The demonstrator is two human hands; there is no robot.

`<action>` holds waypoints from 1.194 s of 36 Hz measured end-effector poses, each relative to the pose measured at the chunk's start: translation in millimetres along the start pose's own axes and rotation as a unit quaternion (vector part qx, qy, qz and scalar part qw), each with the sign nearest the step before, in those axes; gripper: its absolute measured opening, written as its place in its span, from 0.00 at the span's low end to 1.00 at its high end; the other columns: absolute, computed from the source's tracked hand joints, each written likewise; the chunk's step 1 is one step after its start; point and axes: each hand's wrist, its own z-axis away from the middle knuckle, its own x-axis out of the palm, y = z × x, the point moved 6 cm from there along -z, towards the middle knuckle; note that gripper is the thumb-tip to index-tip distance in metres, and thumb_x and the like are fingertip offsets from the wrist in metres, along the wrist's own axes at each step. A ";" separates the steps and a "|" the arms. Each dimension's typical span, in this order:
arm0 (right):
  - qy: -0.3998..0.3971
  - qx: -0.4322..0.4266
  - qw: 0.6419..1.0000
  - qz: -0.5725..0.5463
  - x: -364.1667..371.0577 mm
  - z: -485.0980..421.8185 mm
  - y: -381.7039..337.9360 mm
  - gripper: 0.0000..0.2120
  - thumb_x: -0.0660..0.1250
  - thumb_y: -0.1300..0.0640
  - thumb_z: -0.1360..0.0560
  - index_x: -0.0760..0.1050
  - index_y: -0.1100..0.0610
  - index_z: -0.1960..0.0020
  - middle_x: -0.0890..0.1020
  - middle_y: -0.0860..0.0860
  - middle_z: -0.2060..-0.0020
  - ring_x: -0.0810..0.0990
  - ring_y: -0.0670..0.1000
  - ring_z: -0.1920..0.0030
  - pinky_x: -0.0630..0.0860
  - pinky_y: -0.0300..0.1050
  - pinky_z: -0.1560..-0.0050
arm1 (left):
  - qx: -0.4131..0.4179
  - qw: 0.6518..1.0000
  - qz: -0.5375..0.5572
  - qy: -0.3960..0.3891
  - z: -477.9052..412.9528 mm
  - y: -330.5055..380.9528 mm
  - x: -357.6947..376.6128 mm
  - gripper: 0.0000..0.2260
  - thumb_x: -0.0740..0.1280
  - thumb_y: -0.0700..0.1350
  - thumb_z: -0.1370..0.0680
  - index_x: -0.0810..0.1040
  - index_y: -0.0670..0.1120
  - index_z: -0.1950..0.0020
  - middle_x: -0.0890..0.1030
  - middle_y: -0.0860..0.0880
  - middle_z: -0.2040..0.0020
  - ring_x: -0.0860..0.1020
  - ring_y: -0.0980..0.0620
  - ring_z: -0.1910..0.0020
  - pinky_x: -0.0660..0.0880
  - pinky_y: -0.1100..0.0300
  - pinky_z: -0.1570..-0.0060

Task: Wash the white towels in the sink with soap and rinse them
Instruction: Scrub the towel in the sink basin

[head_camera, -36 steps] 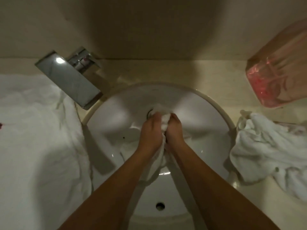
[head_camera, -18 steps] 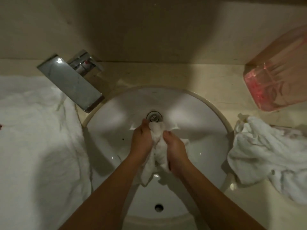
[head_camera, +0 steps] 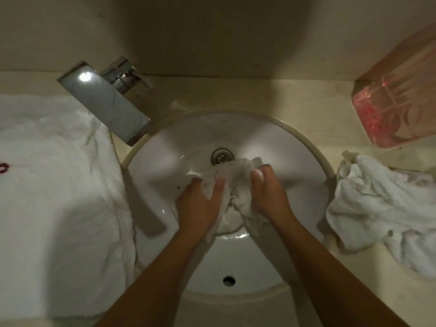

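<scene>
Both hands gripped one white towel (head_camera: pixel 232 182) in the sink (head_camera: pixel 306 161), just below the drain (head_camera: pixel 221 156): left hand (head_camera: pixel 200 201) and right hand (head_camera: pixel 269 192) curled round its bunched cloth.

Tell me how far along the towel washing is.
Mid-wash. Both hands, left hand and right hand, grip a small white towel bunched in the sink. No water runs from the faucet. A crumpled towel waits on the counter; its state is unclear.
</scene>
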 end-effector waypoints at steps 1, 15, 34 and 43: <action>-0.022 -0.012 1.000 0.015 6.5 2.0 0.5 0.08 0.55 0.48 0.12 0.71 0.50 0.44 0.77 0.45 0.57 0.77 0.45 0.59 0.71 0.43 0.62 | -0.011 1.000 0.009 0.018 3.2 1.5 3.9 0.42 0.47 0.79 0.27 0.78 0.45 0.41 0.84 0.44 0.46 0.82 0.40 0.44 0.75 0.43 0.35; -0.085 0.124 0.988 -0.033 -17.1 -0.3 23.6 0.12 0.59 0.53 0.13 0.79 0.56 0.41 0.83 0.53 0.49 0.81 0.53 0.49 0.72 0.45 0.52 | -0.042 0.991 0.083 -0.093 -7.4 23.8 41.0 0.38 0.53 0.82 0.28 0.80 0.51 0.42 0.85 0.49 0.47 0.83 0.44 0.44 0.79 0.47 0.39; 0.043 0.227 0.939 -0.255 29.4 9.0 -16.0 0.16 0.55 0.48 0.13 0.79 0.55 0.44 0.83 0.57 0.47 0.82 0.57 0.44 0.76 0.64 0.33 | -0.047 0.954 0.290 -0.058 7.1 30.1 46.2 0.22 0.55 0.60 0.12 0.84 0.49 0.42 0.87 0.51 0.49 0.84 0.54 0.46 0.80 0.55 0.43; 0.014 0.206 0.957 -0.204 28.5 0.3 -16.8 0.17 0.56 0.54 0.13 0.72 0.55 0.59 0.78 0.56 0.60 0.79 0.58 0.54 0.74 0.48 0.55 | -0.099 0.951 0.282 -0.082 -1.7 20.1 50.9 0.26 0.54 0.61 0.12 0.83 0.48 0.56 0.86 0.49 0.62 0.85 0.54 0.60 0.78 0.59 0.59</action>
